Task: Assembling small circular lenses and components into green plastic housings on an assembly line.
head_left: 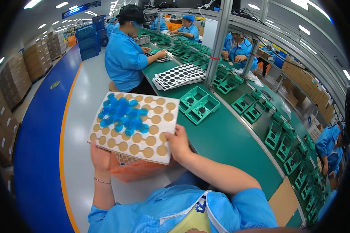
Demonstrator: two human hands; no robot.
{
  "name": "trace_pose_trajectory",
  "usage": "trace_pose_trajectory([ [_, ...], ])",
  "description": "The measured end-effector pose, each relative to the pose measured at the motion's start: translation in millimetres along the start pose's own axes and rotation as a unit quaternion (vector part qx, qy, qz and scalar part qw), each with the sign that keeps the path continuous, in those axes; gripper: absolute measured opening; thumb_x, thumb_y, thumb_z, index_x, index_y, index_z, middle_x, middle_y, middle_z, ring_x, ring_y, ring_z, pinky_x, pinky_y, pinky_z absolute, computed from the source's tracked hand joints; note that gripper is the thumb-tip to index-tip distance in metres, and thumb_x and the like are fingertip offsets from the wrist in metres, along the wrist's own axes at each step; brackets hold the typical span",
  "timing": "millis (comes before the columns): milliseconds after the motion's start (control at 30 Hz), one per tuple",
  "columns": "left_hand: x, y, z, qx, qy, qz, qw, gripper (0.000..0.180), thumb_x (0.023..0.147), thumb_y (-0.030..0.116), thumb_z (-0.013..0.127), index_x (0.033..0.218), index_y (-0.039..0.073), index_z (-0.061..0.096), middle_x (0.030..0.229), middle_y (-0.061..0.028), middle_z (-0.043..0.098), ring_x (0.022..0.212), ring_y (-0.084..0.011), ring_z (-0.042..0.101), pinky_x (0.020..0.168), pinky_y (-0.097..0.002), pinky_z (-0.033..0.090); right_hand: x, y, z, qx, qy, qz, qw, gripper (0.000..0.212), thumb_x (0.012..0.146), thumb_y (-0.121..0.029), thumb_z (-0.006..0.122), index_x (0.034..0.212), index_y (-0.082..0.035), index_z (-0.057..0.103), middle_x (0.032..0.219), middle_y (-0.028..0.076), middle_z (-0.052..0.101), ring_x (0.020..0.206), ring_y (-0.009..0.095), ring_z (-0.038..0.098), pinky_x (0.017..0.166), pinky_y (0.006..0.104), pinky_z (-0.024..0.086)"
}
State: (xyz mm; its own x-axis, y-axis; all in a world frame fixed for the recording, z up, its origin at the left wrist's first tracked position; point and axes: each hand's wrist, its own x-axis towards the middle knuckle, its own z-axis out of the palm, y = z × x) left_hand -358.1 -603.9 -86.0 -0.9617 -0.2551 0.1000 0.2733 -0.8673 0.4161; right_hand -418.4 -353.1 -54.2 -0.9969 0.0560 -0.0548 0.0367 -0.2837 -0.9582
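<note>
Between my two hands is a white sheet point(100, 144) patterned with rows of round tan spots, some joined in pairs. Loose blue translucent discs point(122, 112) lie heaped over its upper left and middle. My left hand point(100, 155) grips the sheet's near left edge from below, most of its fingers hidden underneath. At the right edge my right hand point(177, 143) clasps it, thumb on top. Under the sheet shows an orange plastic bag point(138, 171) with more spotted material inside. To the right of the sheet, a green plastic housing point(200, 105) sits on the green bench.
A stack of white sheets with black discs point(181, 75) lies farther up the green bench point(217, 145). Several green housings point(274, 134) line the conveyor along the right, beyond a metal post point(217, 46). A co-worker point(124, 54) sits ahead. Blue crates point(88, 40) stand far left.
</note>
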Motion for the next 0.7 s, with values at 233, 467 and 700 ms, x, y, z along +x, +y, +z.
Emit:
trace_pose_trajectory([
  [233, 53, 1, -95, 0.108, 0.101, 0.022, 0.989, 0.040, 0.091, 0.007, 0.035, 0.131, 0.001, 0.030, 0.131, -0.0151, 0.041, 0.119, -0.0295, 0.043, 0.099, -0.0440, 0.036, 20, 56, 22, -0.169, -0.072, -0.028, 0.983, 0.048, 0.082, -0.007, 0.058, 0.123, 0.005, 0.033, 0.110, 0.014, 0.050, 0.096, 0.018, 0.053, 0.086, 0.0293, 0.043],
  [467, 160, 33, -215, 0.217, 0.142, -0.034, 0.965, 0.037, 0.091, 0.004, 0.036, 0.128, 0.005, 0.033, 0.124, -0.0138, 0.045, 0.111, -0.0292, 0.048, 0.091, -0.0440, 0.044, -41, -46, -108, -0.320, -0.174, -0.006, 0.931, 0.040, 0.086, -0.012, 0.057, 0.123, -0.003, 0.042, 0.103, 0.011, 0.057, 0.091, 0.015, 0.057, 0.082, 0.0288, 0.047],
  [700, 235, 3, -338, 0.360, 0.181, -0.060, 0.913, 0.045, 0.086, -0.005, 0.043, 0.129, 0.008, 0.035, 0.118, -0.0129, 0.050, 0.103, -0.0254, 0.053, 0.083, -0.0390, 0.048, -149, -131, -203, -0.344, 0.240, -0.032, 0.907, 0.019, 0.087, -0.006, 0.052, 0.104, 0.002, 0.054, 0.088, 0.009, 0.060, 0.081, 0.015, 0.058, 0.073, 0.0278, 0.049],
])
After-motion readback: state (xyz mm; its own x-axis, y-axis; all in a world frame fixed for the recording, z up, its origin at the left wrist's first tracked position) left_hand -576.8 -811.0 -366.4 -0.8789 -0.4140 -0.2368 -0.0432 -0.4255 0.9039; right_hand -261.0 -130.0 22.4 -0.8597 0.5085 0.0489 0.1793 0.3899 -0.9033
